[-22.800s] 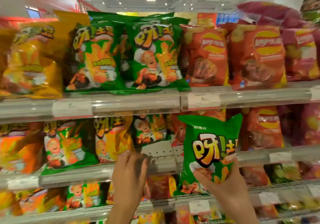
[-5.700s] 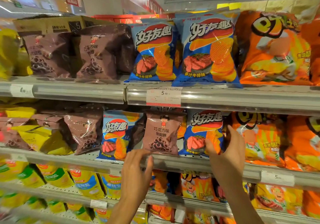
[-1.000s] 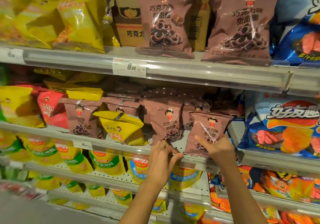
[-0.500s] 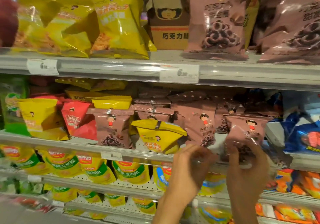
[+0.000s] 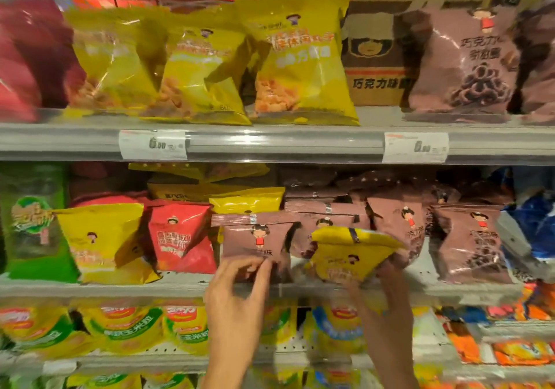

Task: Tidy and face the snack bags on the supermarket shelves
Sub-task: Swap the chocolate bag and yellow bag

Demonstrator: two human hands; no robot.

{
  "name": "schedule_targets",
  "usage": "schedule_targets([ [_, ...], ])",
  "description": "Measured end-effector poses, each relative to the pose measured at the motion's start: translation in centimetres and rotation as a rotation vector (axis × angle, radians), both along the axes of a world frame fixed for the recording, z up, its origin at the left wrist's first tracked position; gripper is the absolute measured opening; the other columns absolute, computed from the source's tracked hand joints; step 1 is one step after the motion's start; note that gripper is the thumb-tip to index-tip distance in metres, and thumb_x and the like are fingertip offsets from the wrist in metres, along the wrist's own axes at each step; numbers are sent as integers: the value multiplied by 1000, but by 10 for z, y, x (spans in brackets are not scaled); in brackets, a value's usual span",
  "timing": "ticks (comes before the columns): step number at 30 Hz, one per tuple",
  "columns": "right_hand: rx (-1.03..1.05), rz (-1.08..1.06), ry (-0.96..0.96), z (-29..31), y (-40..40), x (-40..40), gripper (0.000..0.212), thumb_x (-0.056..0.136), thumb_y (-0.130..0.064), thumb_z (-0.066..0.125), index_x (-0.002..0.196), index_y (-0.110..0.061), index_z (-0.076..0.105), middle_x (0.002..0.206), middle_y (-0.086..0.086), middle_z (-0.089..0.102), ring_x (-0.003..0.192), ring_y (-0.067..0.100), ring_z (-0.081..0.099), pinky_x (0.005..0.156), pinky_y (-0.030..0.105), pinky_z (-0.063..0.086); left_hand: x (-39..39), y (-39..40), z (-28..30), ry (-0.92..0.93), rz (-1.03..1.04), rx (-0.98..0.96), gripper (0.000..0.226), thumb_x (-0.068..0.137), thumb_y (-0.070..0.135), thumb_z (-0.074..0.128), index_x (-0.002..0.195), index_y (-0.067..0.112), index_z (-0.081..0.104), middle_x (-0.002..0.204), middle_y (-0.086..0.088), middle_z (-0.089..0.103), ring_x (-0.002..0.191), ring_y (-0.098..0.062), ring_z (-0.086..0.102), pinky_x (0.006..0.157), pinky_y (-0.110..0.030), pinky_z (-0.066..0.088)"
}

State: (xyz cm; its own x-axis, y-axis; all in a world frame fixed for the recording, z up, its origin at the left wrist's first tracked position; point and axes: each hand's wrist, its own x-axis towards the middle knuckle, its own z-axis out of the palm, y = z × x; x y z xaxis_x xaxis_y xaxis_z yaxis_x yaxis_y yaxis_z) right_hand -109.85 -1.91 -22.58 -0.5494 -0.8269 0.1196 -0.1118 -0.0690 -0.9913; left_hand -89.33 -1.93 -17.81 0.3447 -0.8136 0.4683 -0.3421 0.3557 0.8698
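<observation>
The middle shelf (image 5: 120, 291) was my landmark, its rail running across under everything I was handling. Along it, from its left end, stood a green bag (image 5: 33, 223), a yellow one (image 5: 99, 241) and a red one (image 5: 180, 238), then the run of brown bags (image 5: 471, 244) out to its right.

A second earlier both my hands had been down at the rail fussing with two brown bags near the right of that run. By now I had shifted left along the shelf. My right hand (image 5: 387, 286) had closed round the bottom of the stray yellow bag (image 5: 351, 256), which sat tilted in front of the brown row, just above the rail. My left hand (image 5: 237, 295) pinched the lower edge of a brown bag (image 5: 255, 238) just left of it, thumb and fingers (image 5: 261, 271) on the pack.

I judged the yellow bag misplaced: it belonged further left on the shelf, with the other yellow packs. Lifting it out would leave the brown facing unbroken, and the brown bag in my left hand could then be stood square to the rail.
</observation>
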Motion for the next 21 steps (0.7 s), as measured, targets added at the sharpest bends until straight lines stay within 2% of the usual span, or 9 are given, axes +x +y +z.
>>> schedule_targets([
  [3,34,76,190,7,-9,-5,79,67,-32,92,135,-34,53,132,-10,58,118,12,54,90,33,41,19,-12,-6,-5,113,84,31,78,39,78,104,31,63,106,10,63,101,-11,62,90,-39,52],
  [7,25,179,250,12,-23,-11,94,53,-43,98,130,-34,45,121,-19,58,108,9,58,83,28,46,28,-28,-11,-53,35,251,86,63,51,82,135,19,48,128,1,56,119,-19,54,103,-45,46],
  [8,43,195,260,10,-27,-12,97,52,-44,99,130,-33,43,122,-15,57,109,13,58,86,31,49,28,-32,-12,-49,7,275,95,60,51,84,139,17,44,133,-1,55,124,-21,52,106,-46,45],
  [11,60,255,265,9,-39,-17,102,52,-45,97,136,-34,40,127,-5,61,114,21,61,97,45,52,27,-44,-13,-57,-31,312,110,54,47,89,145,14,37,142,-4,50,131,-23,48,111,-48,41],
  [15,40,288,288,11,-54,-21,114,38,-72,90,134,-32,42,126,-8,63,114,16,63,96,43,53,28,-56,-16,-66,-25,328,117,46,49,90,145,10,39,139,-7,50,128,-24,48,110,-46,42],
  [16,38,294,277,12,-58,-22,114,36,-73,90,131,-30,45,124,-7,63,113,16,63,96,43,54,28,-58,-18,-67,-20,335,117,45,50,89,144,10,40,137,-6,50,127,-24,49,109,-46,43],
  [17,26,303,270,13,-62,-22,108,38,-70,91,127,-28,49,122,-5,64,112,17,64,96,44,54,28,-59,-19,-70,-16,342,116,45,51,88,143,11,41,135,-4,51,125,-22,50,108,-45,44],
  [19,-47,329,300,13,-69,-20,80,51,-63,91,117,-29,62,118,-3,68,111,17,66,97,43,54,27,-60,-21,-66,-15,343,108,45,52,88,137,14,46,126,1,55,115,-16,55,102,-39,47],
  [21,-107,324,332,12,-70,-17,49,64,-50,92,106,-36,70,109,-14,73,104,7,68,91,32,56,28,-59,-22,-48,-39,327,94,46,50,89,126,21,50,113,11,64,99,2,61,88,-26,51],
])
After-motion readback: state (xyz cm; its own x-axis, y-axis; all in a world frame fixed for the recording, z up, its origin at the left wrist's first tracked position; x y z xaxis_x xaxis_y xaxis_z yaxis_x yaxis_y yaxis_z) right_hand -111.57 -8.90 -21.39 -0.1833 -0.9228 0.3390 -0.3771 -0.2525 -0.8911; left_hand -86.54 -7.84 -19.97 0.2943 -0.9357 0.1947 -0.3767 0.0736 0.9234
